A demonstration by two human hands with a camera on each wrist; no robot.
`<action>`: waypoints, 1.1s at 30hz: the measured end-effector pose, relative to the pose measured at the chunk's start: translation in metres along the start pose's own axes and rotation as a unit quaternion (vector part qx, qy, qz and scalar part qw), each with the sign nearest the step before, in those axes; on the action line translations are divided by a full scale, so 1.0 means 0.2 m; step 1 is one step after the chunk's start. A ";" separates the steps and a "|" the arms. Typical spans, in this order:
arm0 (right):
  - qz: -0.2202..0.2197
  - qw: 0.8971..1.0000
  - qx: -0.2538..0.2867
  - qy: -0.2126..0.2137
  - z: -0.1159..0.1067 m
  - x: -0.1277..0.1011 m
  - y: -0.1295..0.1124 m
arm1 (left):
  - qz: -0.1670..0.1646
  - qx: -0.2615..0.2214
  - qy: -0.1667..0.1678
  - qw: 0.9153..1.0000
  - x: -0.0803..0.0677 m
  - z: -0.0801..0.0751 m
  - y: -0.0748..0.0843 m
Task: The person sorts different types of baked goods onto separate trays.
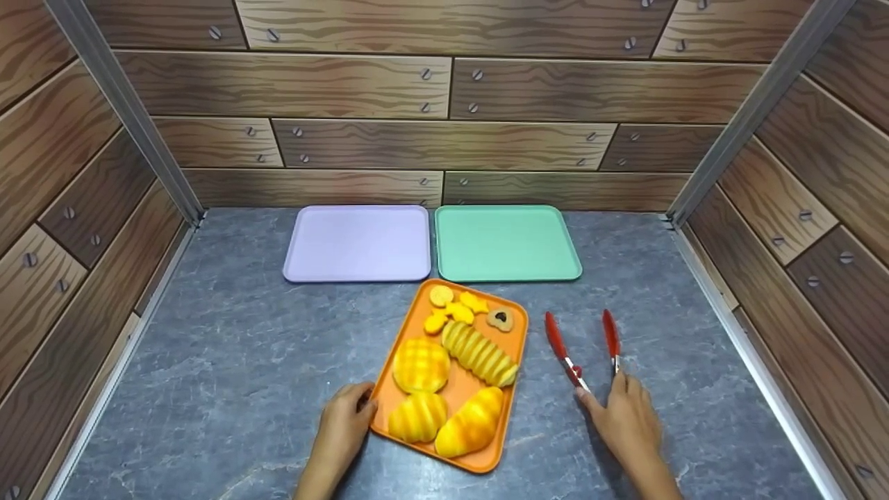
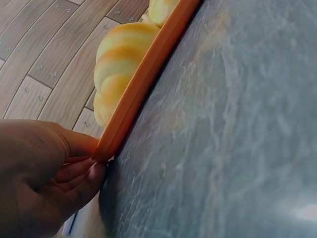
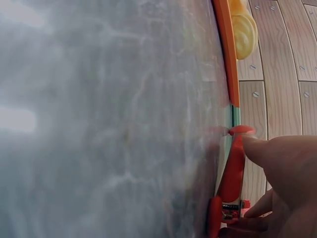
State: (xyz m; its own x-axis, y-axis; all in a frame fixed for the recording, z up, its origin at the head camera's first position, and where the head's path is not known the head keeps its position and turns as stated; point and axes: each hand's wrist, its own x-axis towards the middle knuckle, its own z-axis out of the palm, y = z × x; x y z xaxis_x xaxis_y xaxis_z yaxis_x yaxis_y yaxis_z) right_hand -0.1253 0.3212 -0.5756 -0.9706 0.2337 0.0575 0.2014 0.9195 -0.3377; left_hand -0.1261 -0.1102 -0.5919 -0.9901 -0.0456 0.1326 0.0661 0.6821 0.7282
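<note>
An orange tray (image 1: 510,417) lies on the grey tabletop and carries several yellow breads: a round bun (image 1: 421,364), a long ridged loaf (image 1: 479,353), a striped bun (image 1: 417,417) and a roll (image 1: 472,422). Small cookies (image 1: 458,309) lie at its far end. My left hand (image 1: 364,403) pinches the tray's near left corner, thumb on the rim (image 2: 143,89) and fingers (image 2: 79,173) below it. Red-tipped tongs (image 1: 562,347) lie spread on the table right of the tray. My right hand (image 1: 611,396) holds their near end, one finger along a red arm (image 3: 233,168).
A purple tray (image 1: 358,243) and a green tray (image 1: 507,243) sit side by side, bare, behind the orange one. Wood-patterned walls (image 1: 444,139) close in the back and both sides. Bare marble-grey tabletop (image 1: 229,361) stretches left and right of the trays.
</note>
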 end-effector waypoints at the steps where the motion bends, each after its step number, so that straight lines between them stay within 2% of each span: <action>1: -0.005 1.000 -0.004 0.008 0.00 0.00 0.00 | 0.001 0.002 0.001 1.000 0.00 0.00 0.00; 7: -0.024 0.999 -0.011 0.041 0.02 0.01 0.00 | 0.013 0.006 0.016 1.000 0.01 0.01 0.00; 10: -0.023 0.999 -0.003 0.049 0.02 0.00 0.00 | 0.020 0.005 0.021 1.000 0.01 0.02 -0.01; 15: -0.015 0.997 0.020 0.067 0.01 0.00 0.00 | 0.014 0.007 0.022 1.000 0.00 0.02 -0.01; 25: -0.009 0.997 0.058 0.055 -0.03 0.02 -0.02 | 0.005 0.007 0.018 1.000 0.01 0.02 -0.01; 33: 0.004 0.999 0.046 0.021 -0.03 0.04 -0.03 | 0.006 0.010 0.016 1.000 0.01 0.02 -0.01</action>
State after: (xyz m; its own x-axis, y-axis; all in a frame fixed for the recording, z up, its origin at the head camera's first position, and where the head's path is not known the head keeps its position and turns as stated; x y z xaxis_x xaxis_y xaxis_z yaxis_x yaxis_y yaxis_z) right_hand -0.1334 0.3189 -0.5669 -0.9622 0.2562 0.0921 0.1949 0.8845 -0.4239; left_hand -0.1278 -0.1086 -0.5959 -0.9848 -0.0593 0.1632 0.0760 0.6979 0.7121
